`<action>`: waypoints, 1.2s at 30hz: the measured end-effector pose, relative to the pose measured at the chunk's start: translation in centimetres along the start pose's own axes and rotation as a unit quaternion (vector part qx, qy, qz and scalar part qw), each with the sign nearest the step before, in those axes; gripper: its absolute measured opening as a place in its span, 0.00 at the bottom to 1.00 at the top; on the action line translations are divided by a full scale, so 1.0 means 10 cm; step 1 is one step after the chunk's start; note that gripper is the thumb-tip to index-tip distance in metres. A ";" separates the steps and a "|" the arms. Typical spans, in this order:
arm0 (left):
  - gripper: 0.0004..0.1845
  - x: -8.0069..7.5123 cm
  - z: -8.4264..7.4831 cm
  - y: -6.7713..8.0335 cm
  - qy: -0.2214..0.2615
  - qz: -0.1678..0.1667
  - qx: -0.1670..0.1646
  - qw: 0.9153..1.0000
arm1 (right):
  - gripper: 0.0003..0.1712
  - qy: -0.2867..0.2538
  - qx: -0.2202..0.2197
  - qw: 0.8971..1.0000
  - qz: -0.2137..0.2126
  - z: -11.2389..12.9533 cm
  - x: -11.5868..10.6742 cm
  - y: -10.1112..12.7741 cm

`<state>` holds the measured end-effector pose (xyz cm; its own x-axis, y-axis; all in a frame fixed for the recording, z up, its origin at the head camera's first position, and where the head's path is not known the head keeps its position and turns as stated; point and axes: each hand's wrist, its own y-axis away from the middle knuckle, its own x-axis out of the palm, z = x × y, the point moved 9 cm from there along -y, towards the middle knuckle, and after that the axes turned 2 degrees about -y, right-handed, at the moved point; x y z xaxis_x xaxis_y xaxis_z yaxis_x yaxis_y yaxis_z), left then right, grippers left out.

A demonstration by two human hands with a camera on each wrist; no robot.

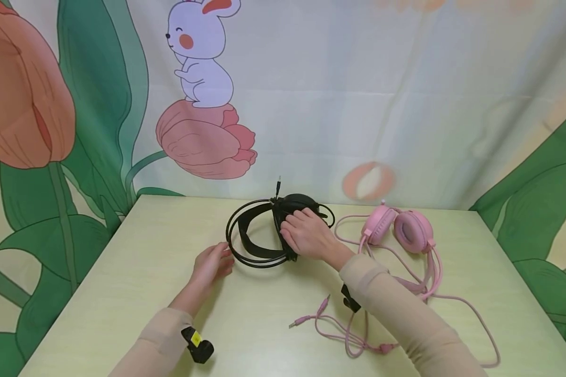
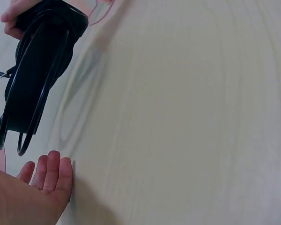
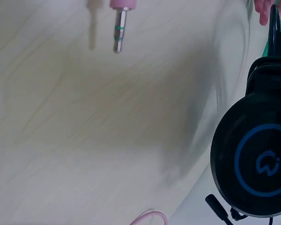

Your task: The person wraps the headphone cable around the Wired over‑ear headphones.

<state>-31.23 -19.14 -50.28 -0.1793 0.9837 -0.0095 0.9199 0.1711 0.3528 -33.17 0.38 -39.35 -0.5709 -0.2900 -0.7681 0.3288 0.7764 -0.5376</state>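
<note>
A black over-ear headset (image 1: 244, 230) is held on its side by my right hand (image 1: 306, 233), whose fingers curl over the ear cups. Its wire headband hoops and padded inner strap point left. My left hand (image 1: 212, 264) is beside the headband's left end, fingers extended and holding nothing. In the left wrist view, that palm (image 2: 47, 187) lies below the headband, with a gap between them. The right wrist view shows the outer face of a round ear cup (image 3: 250, 154) with a blue ring and logo. A short black plug (image 1: 278, 187) sticks up behind the headset.
To the right on the table (image 1: 137, 293) lies a pink headset (image 1: 411, 230), partly covered by my right forearm. Its pink cable and two plugs (image 1: 302, 321) lie at the front middle. Behind the table's back edge hangs a printed curtain (image 1: 302, 104).
</note>
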 end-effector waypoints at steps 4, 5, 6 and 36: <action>0.27 -0.07 -0.01 0.05 -0.028 0.005 0.012 1.000 | 0.25 0.008 0.028 1.000 0.003 -0.05 0.06 -0.01; 0.27 -0.08 -0.01 0.05 -0.031 0.010 0.016 0.999 | 0.25 0.011 0.034 0.999 0.002 -0.07 0.07 -0.01; 0.26 -0.09 -0.01 0.05 -0.039 0.013 0.016 0.999 | 0.25 0.014 0.041 0.999 0.003 -0.08 0.08 -0.01; 0.16 -0.14 -0.25 0.22 -0.153 0.052 0.070 0.984 | 0.18 0.006 0.161 0.978 0.134 -0.16 0.48 -0.09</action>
<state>-29.77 -20.27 -47.14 0.0125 0.9629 -0.2697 0.9706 0.0532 0.2348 -37.40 -0.82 -41.97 -0.4400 -0.0932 -0.8932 0.6859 0.6071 -0.4012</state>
